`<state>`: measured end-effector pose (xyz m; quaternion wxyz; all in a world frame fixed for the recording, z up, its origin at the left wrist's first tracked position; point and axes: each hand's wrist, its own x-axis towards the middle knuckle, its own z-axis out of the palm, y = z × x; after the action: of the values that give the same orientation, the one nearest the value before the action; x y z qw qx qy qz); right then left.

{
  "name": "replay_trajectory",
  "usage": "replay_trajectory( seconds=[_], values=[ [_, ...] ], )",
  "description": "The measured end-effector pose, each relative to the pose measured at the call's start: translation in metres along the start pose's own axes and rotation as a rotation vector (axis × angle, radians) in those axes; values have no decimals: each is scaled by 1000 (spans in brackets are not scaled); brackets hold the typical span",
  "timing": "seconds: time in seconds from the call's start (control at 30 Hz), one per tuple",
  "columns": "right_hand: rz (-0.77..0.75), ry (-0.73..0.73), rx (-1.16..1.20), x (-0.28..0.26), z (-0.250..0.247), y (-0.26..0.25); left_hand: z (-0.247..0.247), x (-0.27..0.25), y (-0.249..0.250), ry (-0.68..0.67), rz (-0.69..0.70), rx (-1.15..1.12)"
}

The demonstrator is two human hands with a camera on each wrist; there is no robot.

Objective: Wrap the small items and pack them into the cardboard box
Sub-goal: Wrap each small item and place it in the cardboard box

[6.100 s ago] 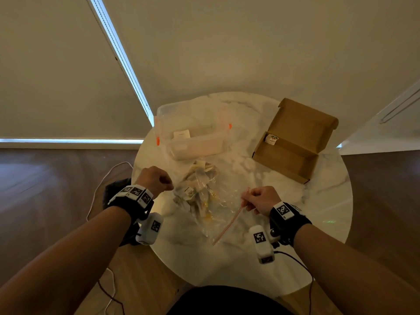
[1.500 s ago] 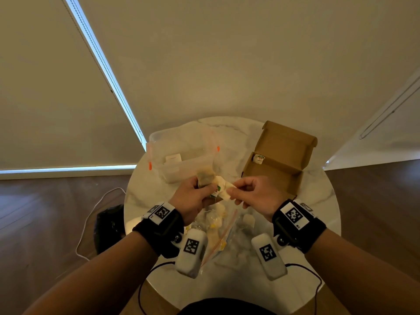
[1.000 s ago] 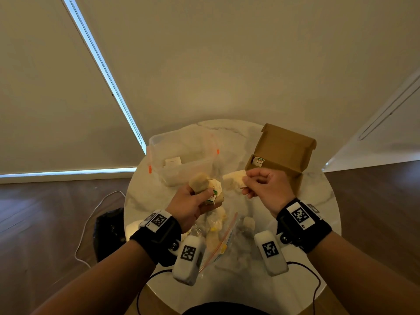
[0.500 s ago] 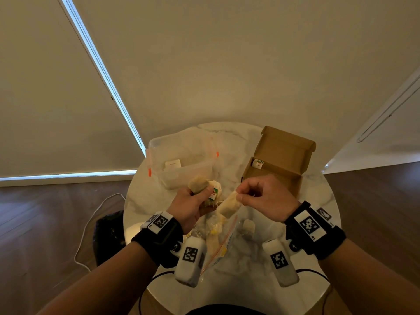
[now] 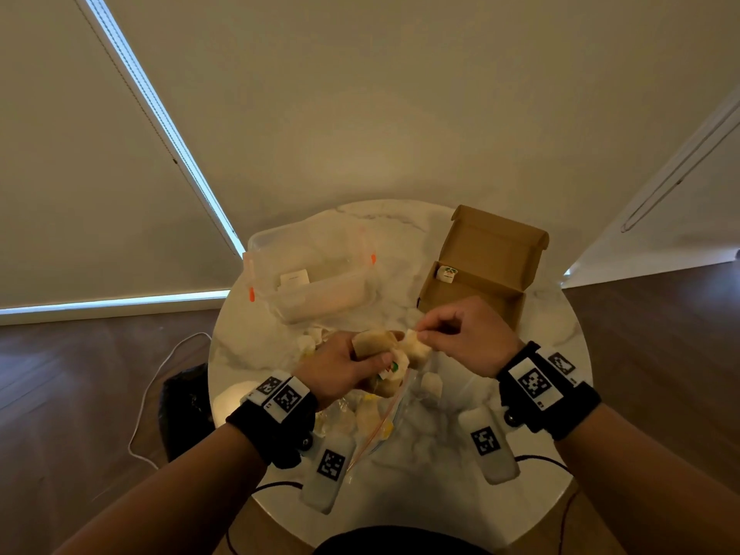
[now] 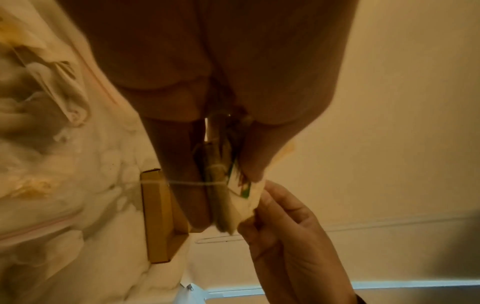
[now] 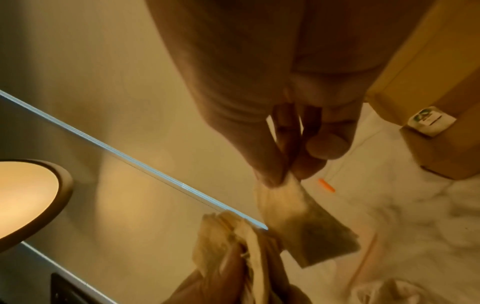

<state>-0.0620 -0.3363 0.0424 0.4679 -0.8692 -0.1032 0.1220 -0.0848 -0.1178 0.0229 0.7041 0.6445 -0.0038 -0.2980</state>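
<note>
The left hand [image 5: 340, 366] grips a bundle of tea bags [image 5: 374, 346] above the desk [image 5: 552, 334]; the right hand [image 5: 464, 338] pinches one tea bag [image 7: 298, 216] by its corner. That thin pinch could slip or tear before reaching the cardboard box [image 5: 480, 266].

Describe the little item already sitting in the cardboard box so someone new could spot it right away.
On the round marble table, find the open cardboard box at the far right. In its near left corner sits one small white packet with a green-marked label. It is the only thing in the box; the other packets lie in a clear bag nearer the person.
</note>
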Motion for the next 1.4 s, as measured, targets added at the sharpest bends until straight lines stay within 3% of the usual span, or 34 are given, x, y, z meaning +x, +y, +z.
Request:
replay_trajectory(
  seconds=[0.13, 0.23, 0.27, 0.33, 0.43, 0.5, 0.6, 0.73, 0.83, 0.93, 1.07, 1.4],
  values=[
    [21, 3, 102, 6, 6, 2, 1, 1, 0, 27, -2, 29],
    [171, 64, 362, 12, 13, 24, -6, -1, -3, 70, -1, 6],
    [239, 98, 340, 17, 17, 40, -9, -2, -4, 77, -2, -3],
    [347, 64, -14, 25, 29, 77, -14, -4, -6, 110, -6, -15],
    [463, -122, -457, 31, 52, 131, -23, -7, -9, 152, -18, -19],
    [495, -208, -535, 32, 66, 150, -27, -8, -13, 151, -22, -20],
    [427, -263, -627, 37, 80, 157, -31, -10, -16, 186, -25, -25],
    [431, -275, -668, 43, 91, 161, -32, -11, -17, 210, -5, -37],
    [473, -264, -595, 39, 91, 157, -33, -12, -16, 216, -4, -48],
    [487, -143, -436, 32, 77, 152, -33, -15, -14, 218, -2, -48],
    [352, 13, -335, 20, 37, 124, -28, -16, -8, 192, 2, -25],
    [102, 103, 49, 6, -15, 8, -1, -11, 20, 33, 83, 195]
  ],
)
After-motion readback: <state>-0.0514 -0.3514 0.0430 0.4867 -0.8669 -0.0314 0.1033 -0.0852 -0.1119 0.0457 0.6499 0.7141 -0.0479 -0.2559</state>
